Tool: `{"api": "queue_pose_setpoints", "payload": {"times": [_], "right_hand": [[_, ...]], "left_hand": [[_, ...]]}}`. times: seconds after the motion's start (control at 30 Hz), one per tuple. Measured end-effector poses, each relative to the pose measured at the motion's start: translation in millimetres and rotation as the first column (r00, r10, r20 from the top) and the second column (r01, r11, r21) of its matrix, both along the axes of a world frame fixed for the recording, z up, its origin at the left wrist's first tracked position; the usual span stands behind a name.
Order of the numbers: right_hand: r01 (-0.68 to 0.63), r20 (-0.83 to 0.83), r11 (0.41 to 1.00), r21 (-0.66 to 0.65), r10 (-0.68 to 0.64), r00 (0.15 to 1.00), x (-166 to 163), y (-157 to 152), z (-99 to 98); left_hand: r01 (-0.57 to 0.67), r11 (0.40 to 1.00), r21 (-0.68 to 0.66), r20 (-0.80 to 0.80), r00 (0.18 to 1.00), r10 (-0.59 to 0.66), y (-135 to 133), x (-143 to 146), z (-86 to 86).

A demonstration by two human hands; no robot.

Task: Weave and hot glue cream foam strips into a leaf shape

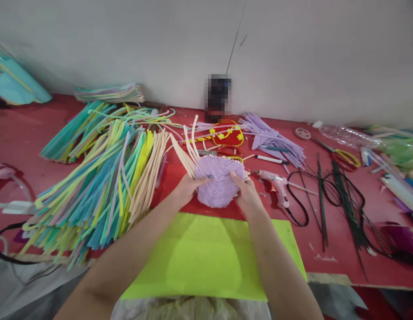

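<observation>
Between my two hands is a rounded, heart-like purple piece (219,189), built from rows of fuzzy pipe cleaners. My left hand (189,186) grips its left edge, thumb on top and the other fingers mostly hidden beneath. On the right edge my right hand (244,186) holds it the same way. Cream pipe cleaners (184,155) stick out past the upper left of the piece, close to my left hand. Below it lies a bright yellow-green sheet (206,258) at the table's front edge.
A large heap of coloured pipe cleaners (102,178) covers the left side. Loose purple pipe cleaners (276,142) lie behind. To the right are a pink glue gun (276,184) with its cord, scissors (344,158), dark stems (349,209) and a clear plastic bottle (346,135). A wall (142,49) rises behind.
</observation>
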State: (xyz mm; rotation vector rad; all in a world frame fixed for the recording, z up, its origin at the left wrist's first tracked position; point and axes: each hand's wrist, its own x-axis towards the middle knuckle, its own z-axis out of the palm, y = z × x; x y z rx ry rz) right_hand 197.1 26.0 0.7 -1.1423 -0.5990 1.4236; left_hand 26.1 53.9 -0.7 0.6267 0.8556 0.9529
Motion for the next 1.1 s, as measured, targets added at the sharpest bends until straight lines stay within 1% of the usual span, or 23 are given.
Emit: {"api": "queue_pose_setpoints", "payload": {"times": [0.23,0.33,0.4,0.47,0.5,0.53,0.57,0.6,0.63,0.67,0.7,0.77,0.8,0.9,0.97,1.1], "right_hand": [[-0.008,0.013,1.0,-0.007,0.008,1.0,-0.5,-0.5,-0.8],[0.003,0.02,1.0,0.006,-0.004,1.0,-2.4,-0.2,0.8],[0.048,0.062,0.996,0.07,-0.053,0.997,-1.8,0.0,3.4],[0.136,0.176,0.969,0.209,-0.174,0.969,1.1,-0.6,6.9],[0.186,0.264,0.937,0.297,-0.267,0.927,3.1,-1.4,8.7],[0.219,0.366,0.895,0.39,-0.369,0.855,5.0,-2.4,10.4],[0.224,0.468,0.849,0.479,-0.463,0.753,6.6,-3.7,11.7],[0.189,0.558,0.81,0.555,-0.532,0.637,7.5,-5.1,12.5],[0.12,0.632,0.786,0.606,-0.567,0.528,7.5,-6.4,12.6],[0.028,0.687,0.775,0.632,-0.576,0.443,6.6,-7.4,12.1],[-0.058,0.728,0.773,0.631,-0.566,0.386,5.0,-8.0,10.9],[-0.193,0.794,0.784,0.59,-0.519,0.317,1.0,-7.9,7.5],[-0.235,0.818,0.79,0.566,-0.503,0.279,-0.8,-7.3,5.6],[-0.286,0.851,0.802,0.525,-0.489,0.191,-3.2,-4.9,1.6],[-0.299,0.857,0.803,0.515,-0.487,0.167,-2.9,-3.9,0.8],[-0.342,0.872,0.803,0.488,-0.471,0.138,-1.7,-3.7,0.4]], "left_hand": [[0.008,1.0,-0.004,0.007,1.0,-0.008,-0.8,0.0,1.7],[-0.026,1.0,0.011,0.012,1.0,0.026,0.0,0.7,1.4],[-0.073,0.997,0.017,0.011,0.997,0.073,1.5,0.2,-0.2],[-0.122,0.992,0.019,0.002,0.992,0.122,3.2,-0.9,-2.3],[-0.143,0.99,0.02,-0.003,0.99,0.143,4.0,-1.4,-3.2],[-0.157,0.987,0.02,-0.008,0.988,0.157,4.5,-1.8,-3.8],[-0.165,0.986,0.017,-0.011,0.986,0.165,4.8,-2.0,-4.0],[-0.167,0.986,0.011,-0.012,0.986,0.167,4.9,-2.0,-3.8],[-0.164,0.986,0.005,-0.012,0.986,0.164,4.7,-1.9,-3.3],[-0.158,0.987,0.002,-0.012,0.987,0.158,4.4,-1.6,-2.7],[-0.153,0.988,0.003,-0.012,0.988,0.153,4.0,-1.3,-2.1],[-0.147,0.989,0.027,-0.018,0.989,0.147,3.5,-0.9,-1.9],[-0.15,0.987,0.051,-0.031,0.988,0.151,3.4,-1.0,-2.4],[-0.159,0.978,0.132,-0.106,0.979,0.174,3.6,-1.7,-5.7],[-0.151,0.975,0.164,-0.158,0.971,0.177,3.9,-2.3,-7.8],[-0.106,0.973,0.204,-0.204,0.968,0.148,4.1,-3.1,-8.9]]}}
